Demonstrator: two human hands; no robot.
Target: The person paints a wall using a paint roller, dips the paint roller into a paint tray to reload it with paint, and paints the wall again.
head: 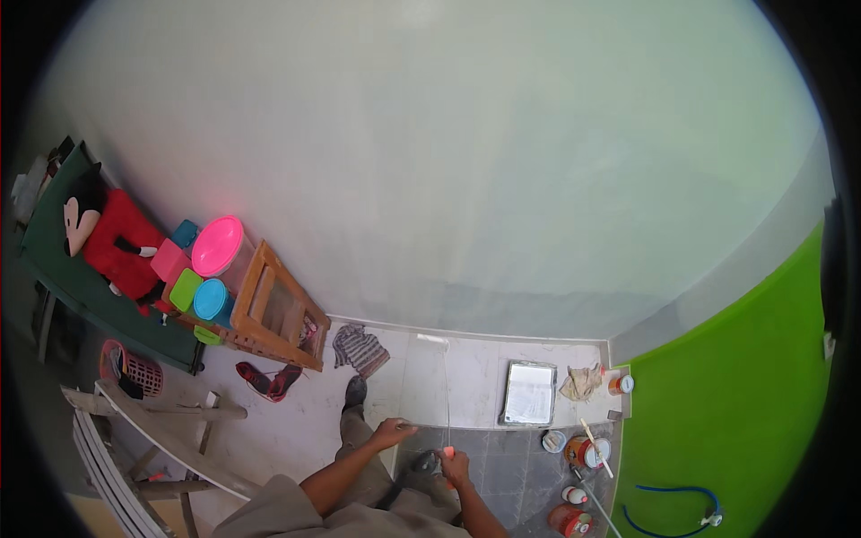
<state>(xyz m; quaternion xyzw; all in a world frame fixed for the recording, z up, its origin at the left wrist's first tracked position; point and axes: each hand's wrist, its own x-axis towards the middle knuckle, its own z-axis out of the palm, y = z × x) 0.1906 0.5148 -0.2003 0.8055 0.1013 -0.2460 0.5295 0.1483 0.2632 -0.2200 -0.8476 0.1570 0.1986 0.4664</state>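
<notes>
Near the bottom middle, my right hand (455, 467) grips the orange handle (449, 452) of a paint roller. Its thin metal rod runs up to a white roller (432, 338), low by the foot of the pale wall (430, 202). My left hand (393, 434) is held out to the left of the handle, fingers bent; whether it holds anything small is unclear. Right of the rod, a paint tray (530, 393) with white paint lies on the white floor tiles. A crumpled cloth (582, 383) lies beside the tray.
Paint cans (597, 452), a small tub (553, 441) and a bottle (574, 495) stand on grey tiles at right, near a green wall (726, 376). At left are a wooden shelf frame (255, 306), red-black shoes (269, 382), a striped cloth (360, 350) and a wooden bench-like frame (168, 444).
</notes>
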